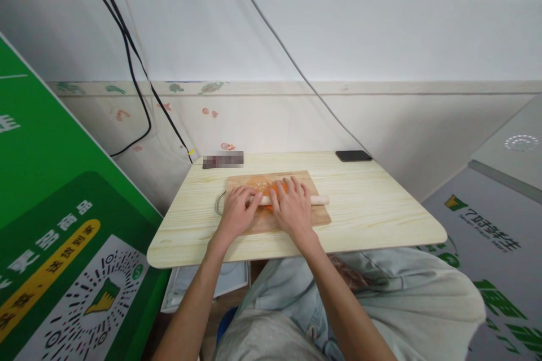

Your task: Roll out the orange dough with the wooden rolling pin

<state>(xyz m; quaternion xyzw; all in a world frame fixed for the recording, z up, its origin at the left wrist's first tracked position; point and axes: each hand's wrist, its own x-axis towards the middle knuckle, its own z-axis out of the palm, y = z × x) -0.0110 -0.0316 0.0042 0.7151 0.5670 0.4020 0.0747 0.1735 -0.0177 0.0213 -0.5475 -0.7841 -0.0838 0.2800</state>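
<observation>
head view: left hand, right hand splayed atop rolling pin; press evenly across orange stuff, maybe dough.

A pale table with light wood grain and rounded front corners carries everything; a wooden cutting board lies flat near its middle, closer to the front edge than the things behind it; the board's curved metal handle sticks out to the left; a dark object, blurred out, lies at the back left; a black phone lies flat at the back right corner.
</observation>
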